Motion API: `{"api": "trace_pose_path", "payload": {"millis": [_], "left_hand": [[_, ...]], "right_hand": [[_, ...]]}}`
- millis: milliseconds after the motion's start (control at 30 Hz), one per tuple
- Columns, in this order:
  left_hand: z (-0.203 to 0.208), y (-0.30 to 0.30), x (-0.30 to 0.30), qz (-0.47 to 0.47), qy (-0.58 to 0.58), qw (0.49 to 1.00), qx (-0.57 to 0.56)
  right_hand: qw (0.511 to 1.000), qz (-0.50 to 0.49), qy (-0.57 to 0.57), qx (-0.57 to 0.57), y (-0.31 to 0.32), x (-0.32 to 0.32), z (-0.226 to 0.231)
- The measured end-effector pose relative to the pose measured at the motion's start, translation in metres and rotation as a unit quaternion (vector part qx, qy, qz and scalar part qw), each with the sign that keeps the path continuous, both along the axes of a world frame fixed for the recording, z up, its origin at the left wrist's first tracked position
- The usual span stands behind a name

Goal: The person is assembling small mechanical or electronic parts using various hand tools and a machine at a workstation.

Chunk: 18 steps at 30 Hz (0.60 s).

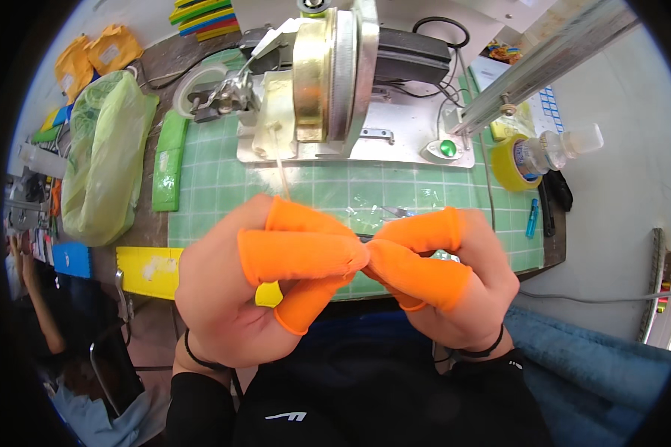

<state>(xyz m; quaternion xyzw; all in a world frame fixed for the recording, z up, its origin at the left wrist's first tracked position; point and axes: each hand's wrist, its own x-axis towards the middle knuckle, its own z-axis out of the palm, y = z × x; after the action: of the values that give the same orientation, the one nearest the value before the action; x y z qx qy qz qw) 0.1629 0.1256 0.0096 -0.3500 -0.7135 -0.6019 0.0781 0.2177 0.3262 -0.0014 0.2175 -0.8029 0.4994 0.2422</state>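
Orange finger cots cover the fingers and thumbs of both hands. My left hand (250,276) and my right hand (451,261) meet fingertip to fingertip over the near part of the green mat (328,179). Both are pinched closed. Whatever lies between the tips is hidden or too small to make out; a bit of something dark shows behind them. Beyond my hands stands a bench machine (313,82) with a large brass-coloured wheel on a metal base. A thin pale strand (282,175) hangs from the machine's left side toward my left hand, where its end is hidden.
A pale green plastic bag (104,164) and a green block (170,160) lie to the left, above a yellow tray (147,272). On the right are a yellow tape roll (508,164), a clear bottle (552,153) and a metal post (544,67). Another person's arm (45,313) shows far left.
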Motion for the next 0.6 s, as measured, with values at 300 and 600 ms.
{"api": "trace_pose_path", "payload": {"millis": [300,600], "left_hand": [[0.009,-0.015,0.011,0.063,-0.001,0.996,-0.056],[-0.006,-0.163,0.033,0.201,-0.122,0.967,0.097]], "right_hand": [[0.991,0.025,0.074,0.109,-0.008,-0.013,-0.007],[0.922,0.154,-0.343,0.09,-0.05,0.012,-0.008]]}}
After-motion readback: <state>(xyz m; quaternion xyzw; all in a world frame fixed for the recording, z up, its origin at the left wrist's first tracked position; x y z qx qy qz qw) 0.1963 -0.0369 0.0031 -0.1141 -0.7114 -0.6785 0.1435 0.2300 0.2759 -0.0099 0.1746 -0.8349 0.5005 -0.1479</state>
